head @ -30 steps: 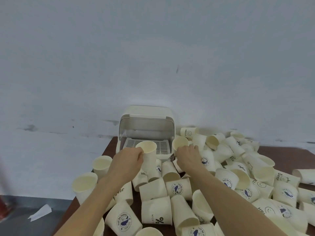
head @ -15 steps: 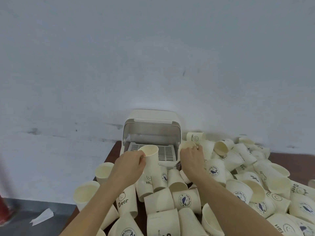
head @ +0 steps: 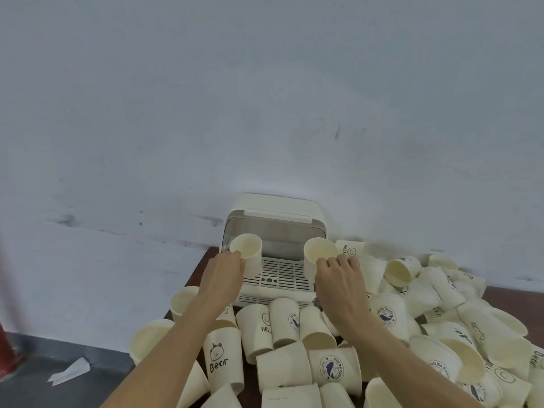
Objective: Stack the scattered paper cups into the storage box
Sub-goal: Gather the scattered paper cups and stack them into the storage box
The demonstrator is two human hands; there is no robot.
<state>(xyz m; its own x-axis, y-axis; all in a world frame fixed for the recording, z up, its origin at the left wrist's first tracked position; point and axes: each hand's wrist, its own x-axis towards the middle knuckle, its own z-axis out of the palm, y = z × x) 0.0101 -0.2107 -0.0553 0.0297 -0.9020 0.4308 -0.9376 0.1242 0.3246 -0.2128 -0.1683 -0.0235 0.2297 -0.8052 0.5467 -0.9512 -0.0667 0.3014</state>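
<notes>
Your left hand grips a paper cup by its near side, fingers curled round the wall just under the rim, and holds it upright with its mouth tipped towards you at the left side of the storage box. Your right hand holds a second cup the same way, fingertips hooked over its near edge, at the right side of the box opening; this cup also shows its open mouth. Both cups sit in front of the box's raised cover, above the slatted tray that forms its floor, and you cannot tell from this view whether either base touches the tray.

The box stands at the far edge of the brown table, its back against the pale wall. Its tray shows no other cups.

The scattered cups fill the table in front of the box and spread thickly to your right, most lying on their sides or upside down, many touching or overlapping. Just below your left forearm stands a cup printed "Bear", upside-up with its bear face readable. Between your forearms lie a cup marked "HELLO" and one with a blue whale badge. Two cups stand upright near the table's left edge.

On the grey floor to the left lies a folded scrap of white paper
</notes>
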